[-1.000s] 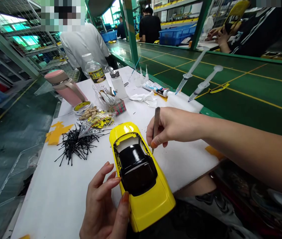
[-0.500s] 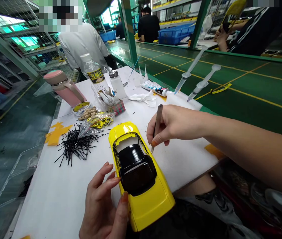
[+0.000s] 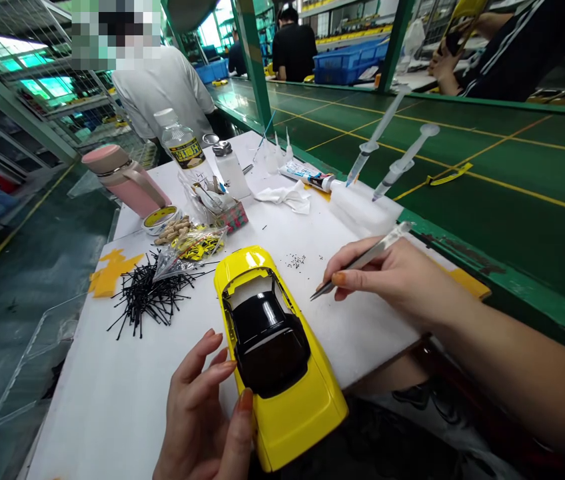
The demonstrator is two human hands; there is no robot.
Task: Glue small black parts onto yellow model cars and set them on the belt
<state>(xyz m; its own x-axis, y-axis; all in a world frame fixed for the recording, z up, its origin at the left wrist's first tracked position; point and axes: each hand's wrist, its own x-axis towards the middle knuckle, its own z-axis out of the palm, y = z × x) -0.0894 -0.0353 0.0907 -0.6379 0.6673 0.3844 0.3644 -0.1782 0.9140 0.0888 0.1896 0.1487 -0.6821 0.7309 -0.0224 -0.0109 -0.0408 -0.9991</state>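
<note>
We see the left hand [image 3: 202,413] open and touching the side of the yellow toy car [image 3: 275,353] at the near edge of the white table [image 3: 112,393], while the right hand [image 3: 392,280] pinches tweezers [image 3: 357,259] just beside the car.

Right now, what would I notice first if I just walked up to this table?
The bright yellow toy car with its black roof, right at the near edge of the white table, with the left hand on its side. To its right, the right hand holds thin tweezers; to its left lies a pile of black sticks.
</note>
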